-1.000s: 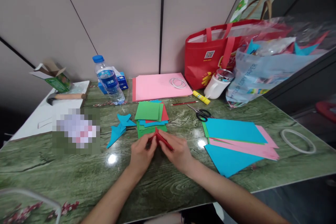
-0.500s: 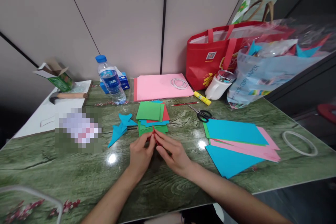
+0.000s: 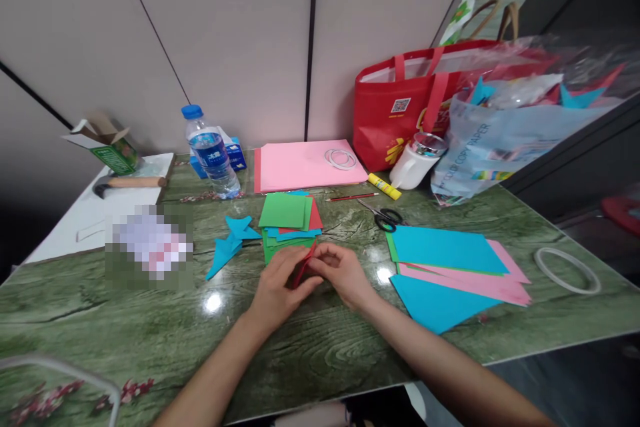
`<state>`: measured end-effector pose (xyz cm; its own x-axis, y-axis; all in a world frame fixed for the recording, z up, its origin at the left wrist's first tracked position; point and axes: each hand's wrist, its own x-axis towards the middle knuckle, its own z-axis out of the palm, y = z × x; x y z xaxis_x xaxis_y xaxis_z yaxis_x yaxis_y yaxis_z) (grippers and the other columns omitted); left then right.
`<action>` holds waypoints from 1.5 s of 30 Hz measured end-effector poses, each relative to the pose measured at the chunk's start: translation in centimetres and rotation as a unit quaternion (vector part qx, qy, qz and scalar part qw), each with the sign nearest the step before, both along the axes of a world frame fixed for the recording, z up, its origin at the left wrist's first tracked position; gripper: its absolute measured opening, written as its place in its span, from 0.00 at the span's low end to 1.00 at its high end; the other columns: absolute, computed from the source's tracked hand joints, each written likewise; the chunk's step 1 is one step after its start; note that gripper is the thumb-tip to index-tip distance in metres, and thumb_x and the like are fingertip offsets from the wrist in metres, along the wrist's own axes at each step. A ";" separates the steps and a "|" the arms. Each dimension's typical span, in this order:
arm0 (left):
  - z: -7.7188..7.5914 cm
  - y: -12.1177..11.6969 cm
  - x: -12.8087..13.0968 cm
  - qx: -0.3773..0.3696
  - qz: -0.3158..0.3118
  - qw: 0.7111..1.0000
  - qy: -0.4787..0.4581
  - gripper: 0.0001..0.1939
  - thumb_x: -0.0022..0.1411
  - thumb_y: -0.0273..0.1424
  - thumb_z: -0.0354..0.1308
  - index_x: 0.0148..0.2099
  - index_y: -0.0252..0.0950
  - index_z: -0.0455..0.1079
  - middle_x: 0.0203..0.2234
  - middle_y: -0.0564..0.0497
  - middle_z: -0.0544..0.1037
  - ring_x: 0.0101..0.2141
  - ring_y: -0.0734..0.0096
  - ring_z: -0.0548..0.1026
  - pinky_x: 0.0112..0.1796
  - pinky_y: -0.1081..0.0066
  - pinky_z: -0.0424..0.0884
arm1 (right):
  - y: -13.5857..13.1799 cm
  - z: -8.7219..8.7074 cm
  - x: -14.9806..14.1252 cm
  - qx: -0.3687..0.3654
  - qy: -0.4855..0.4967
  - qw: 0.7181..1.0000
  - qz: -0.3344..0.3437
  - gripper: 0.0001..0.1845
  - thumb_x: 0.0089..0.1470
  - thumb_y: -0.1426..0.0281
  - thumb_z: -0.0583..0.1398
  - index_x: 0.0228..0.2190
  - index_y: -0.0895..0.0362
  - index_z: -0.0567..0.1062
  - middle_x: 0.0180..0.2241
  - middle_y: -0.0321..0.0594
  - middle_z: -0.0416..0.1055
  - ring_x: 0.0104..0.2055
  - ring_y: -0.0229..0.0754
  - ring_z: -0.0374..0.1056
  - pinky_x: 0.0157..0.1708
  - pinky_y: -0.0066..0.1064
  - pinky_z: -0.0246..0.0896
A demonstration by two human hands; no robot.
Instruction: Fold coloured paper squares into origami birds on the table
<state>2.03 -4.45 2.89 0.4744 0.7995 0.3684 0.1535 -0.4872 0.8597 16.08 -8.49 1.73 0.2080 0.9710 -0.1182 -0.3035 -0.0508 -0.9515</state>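
Between my two hands is a small folded piece of red paper point(image 3: 304, 267), partly covered by my fingers. My left hand point(image 3: 281, 283) is closed on its near and left side, thumb reaching across below it. My right hand point(image 3: 344, 272) pinches its upper right end with bent fingers. Just beyond them lies a loose stack of green, red and blue paper squares point(image 3: 285, 211). Left of the stack are blue folded paper pieces point(image 3: 229, 248) with pointed ends.
Blue, green and pink sheets point(image 3: 445, 250) lie to the right, below black-handled scissors point(image 3: 387, 217). Behind are a red pencil point(image 3: 353, 197), a glue stick point(image 3: 385, 187), a white mug point(image 3: 419, 161), a water bottle point(image 3: 213, 153) and pink paper point(image 3: 300, 167). A hammer point(image 3: 131, 183) lies left.
My hands have turned the red paper from upright to a slant and shifted slightly right. My left hand now covers more of it, and my right fingers have moved to its upper end.
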 end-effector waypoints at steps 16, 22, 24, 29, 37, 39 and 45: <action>0.2 0.7 0.0 -0.075 0.082 0.993 -0.048 0.34 0.48 0.30 0.65 0.57 0.42 0.59 0.53 0.44 0.67 0.49 0.61 0.69 0.46 0.61 0.68 | 0.1 0.6 0.5 -0.050 0.133 0.990 0.004 0.16 0.32 0.64 0.70 0.22 0.59 0.73 0.23 0.34 0.74 0.25 0.35 0.70 0.29 0.29 0.69; 0.4 0.8 0.2 -0.313 0.046 0.945 -0.078 0.17 0.45 0.33 0.66 0.38 0.31 0.70 0.22 0.51 0.76 0.21 0.73 0.73 0.23 0.75 0.70 | 0.1 0.7 0.4 -0.025 0.088 0.996 0.001 0.17 0.31 0.67 0.71 0.26 0.59 0.73 0.23 0.35 0.74 0.24 0.34 0.69 0.28 0.27 0.68; 0.6 0.7 0.3 -0.320 0.051 0.942 -0.083 0.18 0.42 0.31 0.67 0.37 0.31 0.70 0.21 0.53 0.76 0.20 0.74 0.72 0.22 0.76 0.69 | 0.1 0.7 0.3 -0.013 0.054 0.998 0.006 0.17 0.31 0.67 0.71 0.26 0.58 0.72 0.24 0.35 0.74 0.25 0.35 0.69 0.28 0.28 0.68; 0.7 0.6 0.4 -0.338 0.059 0.937 -0.068 0.12 0.41 0.29 0.68 0.30 0.31 0.72 0.18 0.52 0.77 0.18 0.75 0.73 0.23 0.77 0.70 | 0.0 0.6 0.3 0.007 -0.018 0.999 0.032 0.15 0.34 0.64 0.69 0.25 0.57 0.72 0.23 0.34 0.73 0.24 0.36 0.67 0.27 0.28 0.65; 0.5 0.8 0.1 -0.346 0.000 0.937 -0.053 0.09 0.45 0.32 0.65 0.27 0.31 0.73 0.20 0.50 0.78 0.21 0.74 0.74 0.25 0.76 0.70 | 0.1 0.5 0.8 0.011 -0.027 0.998 0.059 0.15 0.37 0.60 0.67 0.26 0.57 0.73 0.24 0.34 0.73 0.25 0.37 0.67 0.27 0.29 0.64; 0.5 0.8 0.1 -0.334 -0.027 0.942 -0.025 0.09 0.46 0.33 0.65 0.27 0.31 0.73 0.21 0.50 0.78 0.22 0.74 0.74 0.25 0.76 0.69 | 0.1 0.4 0.9 0.004 -0.040 0.997 0.063 0.15 0.37 0.60 0.67 0.24 0.57 0.72 0.22 0.33 0.71 0.23 0.36 0.66 0.25 0.29 0.64; 0.9 0.6 0.1 -0.355 -0.085 0.931 0.028 0.11 0.45 0.35 0.64 0.24 0.32 0.68 0.16 0.52 0.75 0.17 0.76 0.71 0.20 0.77 0.66 | -0.1 0.3 0.7 0.009 -0.117 0.991 0.068 0.15 0.38 0.59 0.66 0.20 0.57 0.70 0.19 0.32 0.69 0.21 0.35 0.63 0.23 0.27 0.60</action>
<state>2.17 -3.87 3.79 0.6189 0.7436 -0.2531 0.1801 0.1792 0.9672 16.74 -8.56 2.02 0.0954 0.9933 -0.0652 -0.0658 -0.0590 -0.9961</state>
